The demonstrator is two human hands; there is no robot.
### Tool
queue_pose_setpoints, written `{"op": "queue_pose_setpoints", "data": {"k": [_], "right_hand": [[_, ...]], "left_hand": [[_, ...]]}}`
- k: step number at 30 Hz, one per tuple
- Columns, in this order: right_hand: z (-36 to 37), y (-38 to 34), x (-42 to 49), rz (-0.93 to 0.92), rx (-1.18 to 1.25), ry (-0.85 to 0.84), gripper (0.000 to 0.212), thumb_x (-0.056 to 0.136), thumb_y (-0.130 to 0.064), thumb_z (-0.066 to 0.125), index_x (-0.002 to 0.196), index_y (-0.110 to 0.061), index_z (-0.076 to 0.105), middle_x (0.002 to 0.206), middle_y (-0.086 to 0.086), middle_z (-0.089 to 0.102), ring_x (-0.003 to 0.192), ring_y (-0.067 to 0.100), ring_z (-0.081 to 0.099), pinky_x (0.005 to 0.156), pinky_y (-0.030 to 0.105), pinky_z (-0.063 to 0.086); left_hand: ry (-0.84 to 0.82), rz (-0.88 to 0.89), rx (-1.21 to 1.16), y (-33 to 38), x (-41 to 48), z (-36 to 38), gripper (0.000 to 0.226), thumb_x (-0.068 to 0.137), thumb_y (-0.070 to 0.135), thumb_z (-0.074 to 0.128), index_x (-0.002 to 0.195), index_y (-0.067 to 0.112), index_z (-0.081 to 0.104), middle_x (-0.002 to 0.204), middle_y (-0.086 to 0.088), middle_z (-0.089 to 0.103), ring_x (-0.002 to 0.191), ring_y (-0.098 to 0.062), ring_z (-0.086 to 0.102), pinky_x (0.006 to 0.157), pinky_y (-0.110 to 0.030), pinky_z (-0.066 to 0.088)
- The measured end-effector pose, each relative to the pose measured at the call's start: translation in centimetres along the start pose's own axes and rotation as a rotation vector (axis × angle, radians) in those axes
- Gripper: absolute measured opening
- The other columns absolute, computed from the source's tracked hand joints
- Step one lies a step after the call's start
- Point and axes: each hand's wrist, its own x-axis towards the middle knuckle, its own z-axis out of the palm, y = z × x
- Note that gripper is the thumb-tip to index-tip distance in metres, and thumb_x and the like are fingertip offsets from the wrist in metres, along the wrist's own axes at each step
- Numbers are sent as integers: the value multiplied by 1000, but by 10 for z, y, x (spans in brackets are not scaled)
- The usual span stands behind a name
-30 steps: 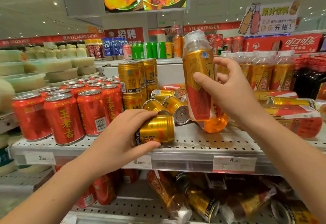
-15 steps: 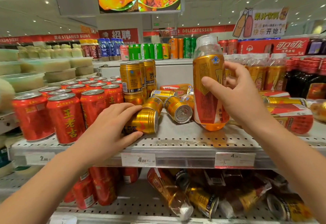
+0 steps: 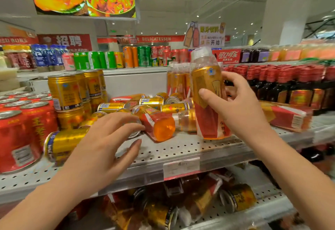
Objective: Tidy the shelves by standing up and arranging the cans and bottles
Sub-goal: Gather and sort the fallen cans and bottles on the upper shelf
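My right hand (image 3: 233, 110) grips a tea bottle (image 3: 206, 77) with a gold and red label. It stands upright with its base at the perforated shelf (image 3: 181, 150). My left hand (image 3: 101, 150) hovers with spread fingers over a gold can (image 3: 134, 133) lying on its side, mostly hidden by the fingers. Another gold can (image 3: 61, 144) lies on its side just left of that hand, apart from it. A fallen bottle (image 3: 157, 123) lies between my hands. Several more gold cans (image 3: 174, 107) lie tumbled behind it.
Stacked upright gold cans (image 3: 65, 92) and red cans (image 3: 23, 132) stand at the left. A fallen bottle (image 3: 286, 115) lies at the right, with dark bottles (image 3: 290, 85) behind. The lower shelf holds tumbled cans (image 3: 237, 197) and bottles.
My left hand has let go of the gold can, which now lies to its left, and reached right with fingers spread. My right hand has lowered the bottle upright onto the shelf.
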Motion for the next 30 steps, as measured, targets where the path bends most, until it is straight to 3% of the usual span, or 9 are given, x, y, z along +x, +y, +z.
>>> {"op": "queue_pose_setpoints", "data": {"k": [2,4,6,11,15,21,30], "right_hand": [[-31,14,5,19,-98,13,58,79,-56,75,130,-44,49,113,-30,56,103,-16,53,78,15,41],[-62,29,13,31,-207,10,58,79,-59,73,129,-44,48,107,-36,52,95,-27,48,70,13,36],[-88,46,24,66,-319,-20,61,78,-61,72,132,-42,50,102,-36,50,87,-25,49,65,12,35],[-135,76,51,167,-633,-251,75,73,-70,67,139,-40,47,96,-28,51,81,-8,53,62,22,43],[-144,85,63,129,-796,-419,65,74,-72,63,129,-41,50,88,-23,58,73,-5,57,58,24,48],[-143,86,62,28,-932,-549,51,80,-69,58,116,-35,47,82,-13,61,65,2,59,48,24,41],[-153,82,60,16,-984,-625,55,80,-66,56,128,-44,44,83,-18,59,66,-3,55,47,20,36]], "left_hand": [[8,23,-30,19,18,20,29,97,35,57,119,20,69,127,5,60,123,-18,54,101,-42,44],[-3,61,-37,38,38,40,31,96,36,57,117,18,70,126,2,62,122,-21,56,101,-42,45],[-10,87,-29,56,58,59,30,95,35,58,115,18,71,126,1,62,120,-23,57,100,-40,44],[2,63,-14,96,108,96,28,95,36,57,115,20,69,127,1,60,120,-23,55,103,-33,39],[-55,1,0,119,140,118,42,97,50,53,129,25,61,133,6,55,124,-16,50,107,-30,36],[-255,-108,127,121,156,140,77,89,82,37,150,35,36,143,14,48,125,-12,46,107,-34,39],[-324,-127,153,113,175,135,69,84,82,44,140,42,40,125,20,54,107,-8,51,92,-29,44]]}}
